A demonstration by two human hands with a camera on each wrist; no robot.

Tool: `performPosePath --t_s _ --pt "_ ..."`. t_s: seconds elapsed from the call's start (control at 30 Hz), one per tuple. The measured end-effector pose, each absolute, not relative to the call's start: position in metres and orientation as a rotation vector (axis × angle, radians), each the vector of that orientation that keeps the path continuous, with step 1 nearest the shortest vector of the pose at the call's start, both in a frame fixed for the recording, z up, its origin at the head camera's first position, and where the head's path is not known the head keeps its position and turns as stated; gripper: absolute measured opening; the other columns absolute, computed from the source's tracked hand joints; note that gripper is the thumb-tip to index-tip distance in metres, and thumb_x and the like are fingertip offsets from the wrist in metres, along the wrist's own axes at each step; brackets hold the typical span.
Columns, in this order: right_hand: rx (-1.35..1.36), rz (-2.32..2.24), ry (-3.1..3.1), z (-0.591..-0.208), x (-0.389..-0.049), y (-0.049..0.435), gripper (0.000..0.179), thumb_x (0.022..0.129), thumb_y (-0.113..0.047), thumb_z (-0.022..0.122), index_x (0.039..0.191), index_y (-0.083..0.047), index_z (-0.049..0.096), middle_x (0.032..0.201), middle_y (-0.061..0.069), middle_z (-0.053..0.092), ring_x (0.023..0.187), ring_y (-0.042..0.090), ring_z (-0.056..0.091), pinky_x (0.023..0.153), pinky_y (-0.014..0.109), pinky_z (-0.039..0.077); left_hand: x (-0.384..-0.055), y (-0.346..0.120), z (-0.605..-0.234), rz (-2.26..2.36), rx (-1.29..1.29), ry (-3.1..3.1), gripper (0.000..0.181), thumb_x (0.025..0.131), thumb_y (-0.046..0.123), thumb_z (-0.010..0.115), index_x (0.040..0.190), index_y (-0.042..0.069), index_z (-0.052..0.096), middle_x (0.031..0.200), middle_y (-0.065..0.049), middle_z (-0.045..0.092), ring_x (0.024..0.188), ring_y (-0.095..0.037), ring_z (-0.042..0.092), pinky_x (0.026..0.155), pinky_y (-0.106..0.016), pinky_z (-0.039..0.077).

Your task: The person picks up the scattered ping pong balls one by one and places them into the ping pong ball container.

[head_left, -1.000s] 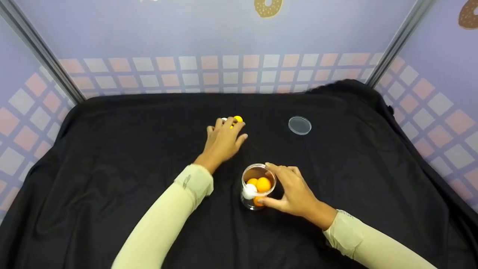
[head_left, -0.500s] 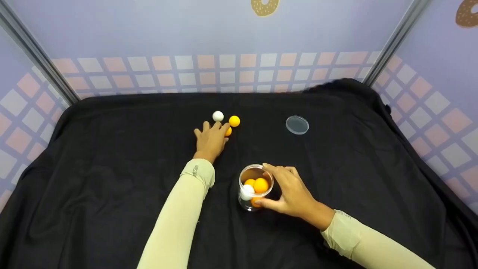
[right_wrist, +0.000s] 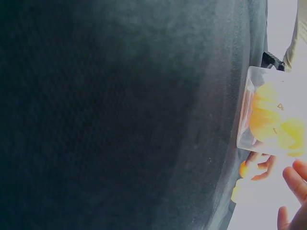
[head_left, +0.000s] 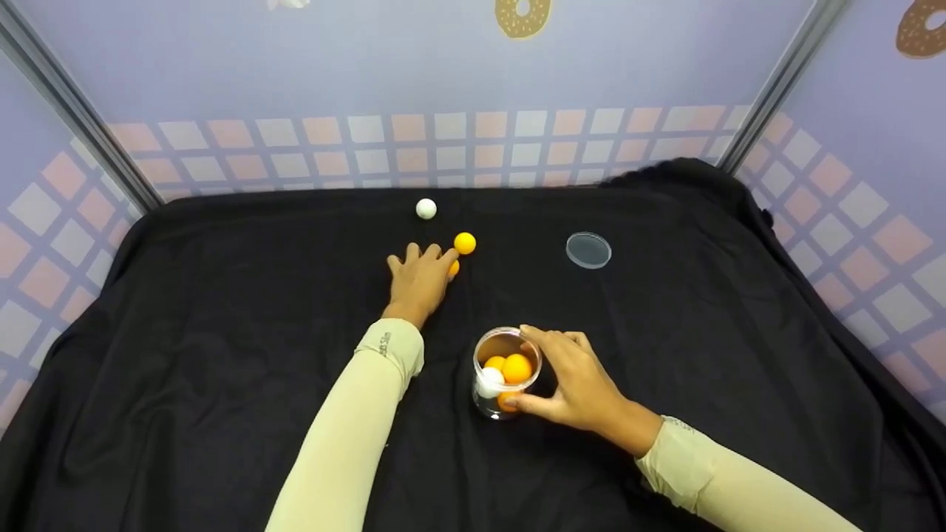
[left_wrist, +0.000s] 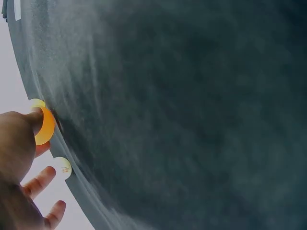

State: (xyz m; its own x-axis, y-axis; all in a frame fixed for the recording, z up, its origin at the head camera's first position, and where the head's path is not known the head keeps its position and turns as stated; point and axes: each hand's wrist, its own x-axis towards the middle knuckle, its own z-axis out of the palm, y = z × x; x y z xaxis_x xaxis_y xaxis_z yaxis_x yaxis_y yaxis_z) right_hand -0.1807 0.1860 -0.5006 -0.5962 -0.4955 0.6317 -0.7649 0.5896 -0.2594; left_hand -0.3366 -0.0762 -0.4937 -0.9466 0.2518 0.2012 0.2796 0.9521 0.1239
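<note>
My left hand (head_left: 420, 281) is reached out over the cloth and pinches an orange ping-pong ball (left_wrist: 46, 127) between thumb and index finger, the other fingers spread. Just beyond it lies a second orange ping-pong ball (head_left: 465, 243). A white ping-pong ball (head_left: 426, 208) rests farther back, near the cloth's rear edge. With thumb and fingers around its right side, my right hand (head_left: 576, 384) holds a clear plastic jar (head_left: 485, 408) upright and uncovered. Inside the jar are several balls, orange ones and a white one (head_left: 489, 380); the hand hides part of them.
A round clear lid (head_left: 589, 250) lies flat at the back right. Black cloth (head_left: 222, 332) covers the table, bunched at its far right corner. Patterned panels (head_left: 414, 59) enclose the back and both sides.
My left hand has moved left and now pinches an orange ball. The white ball has rolled back, away from the hand. My right hand and the jar stay in place.
</note>
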Motion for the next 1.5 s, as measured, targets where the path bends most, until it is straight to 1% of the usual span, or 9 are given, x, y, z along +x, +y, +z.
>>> performPosePath --t_s 0.23,0.37,0.57,0.67,0.8,1.0,1.1,1.23,1.5 --pt "0.999 0.715 -2.322 -0.5 -0.181 0.185 0.092 0.076 -0.061 0.081 0.145 -0.007 0.054 0.114 0.002 0.071 0.103 0.017 0.066 0.087 0.042 0.045 -0.325 -0.08 -0.482 -0.238 -0.496 -2.849 0.03 0.105 0.032 0.056 0.134 0.025 0.056 0.119 -0.006 0.061 0.111 -0.036 0.051 0.09 -0.062 0.039" --pt "1.001 0.71 -2.317 -0.5 -0.181 0.185 0.091 0.077 -0.062 0.081 0.144 -0.006 0.054 0.115 0.003 0.071 0.102 0.017 0.066 0.087 0.042 0.045 -0.311 -0.079 -0.469 -0.28 -0.578 -2.784 0.034 0.105 0.035 0.056 0.137 0.027 0.056 0.123 -0.004 0.062 0.112 -0.035 0.053 0.09 -0.06 0.04" --pt "0.995 0.716 -2.311 -0.5 -0.181 0.186 0.091 0.076 -0.062 0.081 0.142 -0.004 0.056 0.115 0.002 0.071 0.1 0.018 0.066 0.087 0.043 0.046 -0.279 -0.077 -0.447 -0.361 -0.727 -2.665 0.039 0.104 0.037 0.057 0.141 0.027 0.056 0.127 -0.003 0.064 0.11 -0.032 0.055 0.087 -0.055 0.041" --pt "0.996 0.72 -2.31 -0.501 -0.181 0.187 0.091 0.076 -0.062 0.081 0.141 -0.003 0.056 0.113 0.003 0.071 0.1 0.017 0.066 0.086 0.043 0.046 -0.261 -0.077 -0.439 -0.406 -0.795 -2.596 0.039 0.103 0.038 0.059 0.14 0.027 0.058 0.126 0.0 0.065 0.107 -0.028 0.056 0.085 -0.051 0.042" --pt "1.004 0.717 -2.304 -0.501 -0.181 0.186 0.091 0.077 -0.062 0.081 0.14 -0.002 0.056 0.112 0.003 0.071 0.1 0.017 0.066 0.086 0.043 0.046 -0.236 -0.079 -0.431 -0.459 -0.853 -2.532 0.039 0.102 0.038 0.059 0.139 0.027 0.058 0.125 0.004 0.065 0.107 -0.024 0.057 0.086 -0.048 0.043" --pt "1.018 0.71 -2.289 -0.5 -0.183 0.186 0.091 0.077 -0.063 0.08 0.14 -0.001 0.056 0.111 0.003 0.071 0.099 0.017 0.067 0.085 0.042 0.046 -0.201 -0.082 -0.426 -0.535 -0.928 -2.457 0.04 0.102 0.038 0.06 0.14 0.025 0.059 0.127 0.004 0.065 0.109 -0.021 0.058 0.088 -0.047 0.045" --pt "1.019 0.716 -2.287 -0.499 -0.184 0.186 0.091 0.077 -0.063 0.08 0.142 -0.004 0.055 0.112 0.004 0.071 0.098 0.017 0.067 0.085 0.043 0.046 -0.188 -0.08 -0.426 -0.53 -0.976 -2.416 0.038 0.101 0.037 0.062 0.138 0.025 0.061 0.126 0.004 0.065 0.109 -0.021 0.059 0.089 -0.046 0.044" --pt "1.021 0.723 -2.289 -0.499 -0.184 0.186 0.091 0.077 -0.063 0.08 0.143 -0.005 0.054 0.116 0.004 0.071 0.1 0.017 0.067 0.085 0.044 0.046 -0.177 -0.077 -0.429 -0.519 -1.027 -2.39 0.038 0.101 0.036 0.063 0.137 0.025 0.062 0.126 0.003 0.066 0.109 -0.019 0.058 0.09 -0.044 0.044" --pt "1.014 0.726 -2.301 -0.5 -0.182 0.186 0.091 0.077 -0.062 0.08 0.142 -0.003 0.055 0.117 0.004 0.071 0.103 0.017 0.067 0.086 0.044 0.046 -0.165 -0.069 -0.435 -0.491 -1.095 -2.363 0.038 0.103 0.039 0.059 0.138 0.026 0.062 0.127 0.005 0.066 0.108 -0.017 0.058 0.091 -0.043 0.044"
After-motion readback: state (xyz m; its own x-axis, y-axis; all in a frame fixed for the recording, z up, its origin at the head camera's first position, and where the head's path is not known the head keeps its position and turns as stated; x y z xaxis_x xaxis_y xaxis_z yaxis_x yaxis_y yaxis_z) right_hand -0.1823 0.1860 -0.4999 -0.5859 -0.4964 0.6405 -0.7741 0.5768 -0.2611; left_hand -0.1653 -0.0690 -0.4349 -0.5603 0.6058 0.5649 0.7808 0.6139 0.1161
